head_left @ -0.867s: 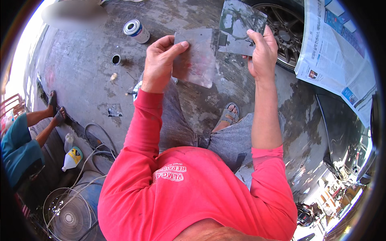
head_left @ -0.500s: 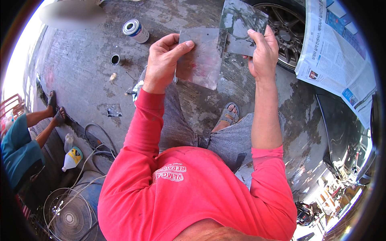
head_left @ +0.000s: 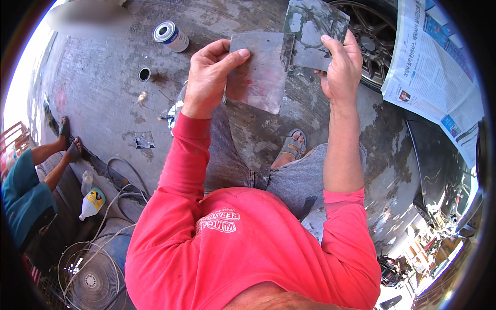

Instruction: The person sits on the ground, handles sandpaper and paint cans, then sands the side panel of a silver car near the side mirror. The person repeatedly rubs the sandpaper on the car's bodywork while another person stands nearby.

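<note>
My left hand point(head_left: 206, 77) pinches a thin, flat, grey rectangular sheet point(head_left: 258, 75), thumb on top and fingers beneath. Reddish and dark smears mark its face. A second flat sheet point(head_left: 312, 31), dark and streaked with grey paste-like smears, is held by my right hand point(head_left: 342, 70), its thumb lying on the near part. Both sheets are up over the floor in front of my knees. Their neighbouring edges meet or slightly overlap; whether they touch I cannot tell. The fingers under each sheet are mostly hidden.
A lidded can point(head_left: 170, 36) and a small open dark container point(head_left: 145, 74) stand on the concrete floor at left. A car wheel point(head_left: 369, 44) and newspaper point(head_left: 434, 67) are at right. Someone's legs point(head_left: 49, 155), a bottle point(head_left: 93, 203), cables and a fan point(head_left: 90, 280) lie left.
My right hand and its smeared sheet have shifted slightly to the right. My left hand keeps its grip on the grey sheet, nearly unmoved.
</note>
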Motion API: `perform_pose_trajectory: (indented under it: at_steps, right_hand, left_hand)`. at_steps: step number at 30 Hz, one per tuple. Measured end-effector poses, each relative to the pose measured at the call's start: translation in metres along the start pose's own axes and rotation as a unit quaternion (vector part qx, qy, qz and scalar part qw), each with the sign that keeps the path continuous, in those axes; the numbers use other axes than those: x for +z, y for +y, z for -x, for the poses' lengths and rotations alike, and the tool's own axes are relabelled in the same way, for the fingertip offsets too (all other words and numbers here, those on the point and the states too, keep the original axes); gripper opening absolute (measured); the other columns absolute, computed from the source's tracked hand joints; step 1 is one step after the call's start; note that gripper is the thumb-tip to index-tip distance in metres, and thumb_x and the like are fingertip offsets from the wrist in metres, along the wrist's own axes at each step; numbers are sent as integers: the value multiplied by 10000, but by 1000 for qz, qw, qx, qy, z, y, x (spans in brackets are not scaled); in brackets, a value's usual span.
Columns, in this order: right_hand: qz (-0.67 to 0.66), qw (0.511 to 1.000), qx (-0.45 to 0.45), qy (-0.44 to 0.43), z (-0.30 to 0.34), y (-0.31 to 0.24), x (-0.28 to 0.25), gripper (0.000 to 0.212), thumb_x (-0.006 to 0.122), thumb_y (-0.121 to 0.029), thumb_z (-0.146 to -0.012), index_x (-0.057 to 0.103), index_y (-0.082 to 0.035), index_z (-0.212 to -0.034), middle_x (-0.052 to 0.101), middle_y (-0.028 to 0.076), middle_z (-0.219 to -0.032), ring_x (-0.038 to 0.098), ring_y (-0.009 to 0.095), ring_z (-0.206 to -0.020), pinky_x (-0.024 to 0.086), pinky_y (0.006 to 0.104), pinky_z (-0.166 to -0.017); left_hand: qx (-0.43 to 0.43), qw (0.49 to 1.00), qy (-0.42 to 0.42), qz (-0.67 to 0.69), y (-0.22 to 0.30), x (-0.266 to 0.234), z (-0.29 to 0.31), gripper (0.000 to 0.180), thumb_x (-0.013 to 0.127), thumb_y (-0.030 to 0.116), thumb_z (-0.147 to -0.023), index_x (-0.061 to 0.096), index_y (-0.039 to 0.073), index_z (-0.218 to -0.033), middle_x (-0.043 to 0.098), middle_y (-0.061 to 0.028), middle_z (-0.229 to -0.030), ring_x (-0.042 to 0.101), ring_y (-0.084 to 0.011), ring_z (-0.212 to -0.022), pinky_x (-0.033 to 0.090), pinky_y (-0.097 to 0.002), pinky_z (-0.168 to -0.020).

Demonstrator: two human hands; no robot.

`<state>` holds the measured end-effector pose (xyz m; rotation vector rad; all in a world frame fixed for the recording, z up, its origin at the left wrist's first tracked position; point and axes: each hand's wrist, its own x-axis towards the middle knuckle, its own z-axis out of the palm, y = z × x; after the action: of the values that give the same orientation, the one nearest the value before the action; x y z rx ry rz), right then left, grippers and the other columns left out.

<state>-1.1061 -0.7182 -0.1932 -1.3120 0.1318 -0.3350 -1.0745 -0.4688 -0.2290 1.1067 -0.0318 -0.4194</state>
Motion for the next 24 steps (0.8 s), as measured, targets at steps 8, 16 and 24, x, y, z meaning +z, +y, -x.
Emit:
perform_pose_trajectory:
  at_steps: [8, 16, 24]
  right_hand:
    - [2, 1000, 0, 5, 0, -2, -6, 123, 590, -16, -1003, 641, -26, -1114, 717, 24, -1026, 631, 62, -902, 505, 262, -843]
    - [7, 1000, -20, 1, 2, -3, 0, 94, 591, -22, -1006, 636, -32, -1087, 708, 15, -1012, 621, 58, -891, 502, 260, -835]
    - [31, 999, 7, 8, 2, -6, 0, 94, 586, -30, -1007, 638, -39, -1085, 695, -1, -956, 607, 31, -823, 500, 229, -668]
  left_hand:
    - [-17, 1000, 17, 19, -2, -6, 1, 183, 763, 77, -973, 736, -32, -1118, 771, -46, -1025, 698, -71, -880, 564, -231, -824]
    - [11, 1000, -2, -9, -6, 1, -1, 186, 771, 81, -971, 740, -25, -1121, 769, -32, -1012, 689, -63, -880, 558, -223, -822]
    - [2, 1000, -4, -13, 1, 1, 1, 178, 775, 90, -970, 742, -25, -1101, 767, -26, -992, 688, -61, -870, 555, -220, -812]
